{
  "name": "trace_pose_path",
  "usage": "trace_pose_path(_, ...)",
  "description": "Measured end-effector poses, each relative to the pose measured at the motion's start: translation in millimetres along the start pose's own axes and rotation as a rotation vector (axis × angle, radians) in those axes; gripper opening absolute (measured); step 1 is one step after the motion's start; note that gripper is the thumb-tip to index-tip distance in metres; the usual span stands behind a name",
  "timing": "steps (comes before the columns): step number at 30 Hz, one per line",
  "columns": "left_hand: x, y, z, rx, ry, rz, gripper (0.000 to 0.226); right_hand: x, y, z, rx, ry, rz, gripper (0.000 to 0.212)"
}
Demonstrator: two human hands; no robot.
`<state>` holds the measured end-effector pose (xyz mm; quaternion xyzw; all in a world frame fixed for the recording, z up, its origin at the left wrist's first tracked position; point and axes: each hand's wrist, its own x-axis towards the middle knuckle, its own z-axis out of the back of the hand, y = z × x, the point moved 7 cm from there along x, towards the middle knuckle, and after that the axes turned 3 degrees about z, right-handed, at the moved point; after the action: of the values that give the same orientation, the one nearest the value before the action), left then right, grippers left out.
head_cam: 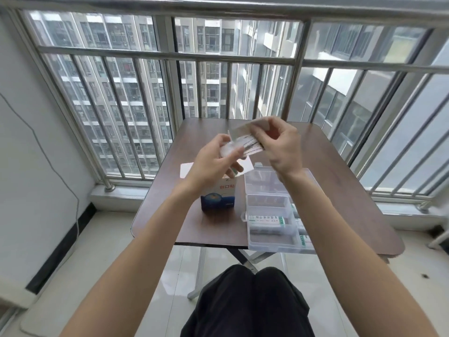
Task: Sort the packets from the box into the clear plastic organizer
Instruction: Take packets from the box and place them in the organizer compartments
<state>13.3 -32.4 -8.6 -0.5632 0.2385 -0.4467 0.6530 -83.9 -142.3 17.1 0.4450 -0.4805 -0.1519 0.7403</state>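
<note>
Nearest: clear plastic organizer (272,242) at the table's (352,195) front edge, rigid, compartmented, lid open flat behind it, tubes inside. Blue-white carton box (218,198) just left of it, upright, flap open. Above both: left hand (213,161) cradles a fan of thin paper packets (245,145), right hand (279,147) pinches the top one at its far end. Packets' long axis runs left-right, tilted up to the right. Organizer sits below and right of the hands, right hand nearer. White card (187,169) lies flat beyond the box
</note>
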Motion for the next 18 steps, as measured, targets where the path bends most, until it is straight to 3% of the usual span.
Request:
trace_pose_path(4, -12, 19, -35, 0.043, 0.021, 0.044, 0.007, -40, -23, 30, 0.018, -0.018, -0.251, 0.011)
trace_pose_path(9, -25, 47, -64, 0.152, 0.069, 0.084, 0.015, -83, -55, 53, 0.059, 0.034, -0.514, 0.007)
trace_pose_path(18, -38, 56, -91, 0.158, 0.224, 0.141, 0.016, -98, -58, 66, -0.044, 0.163, -0.451, 0.015)
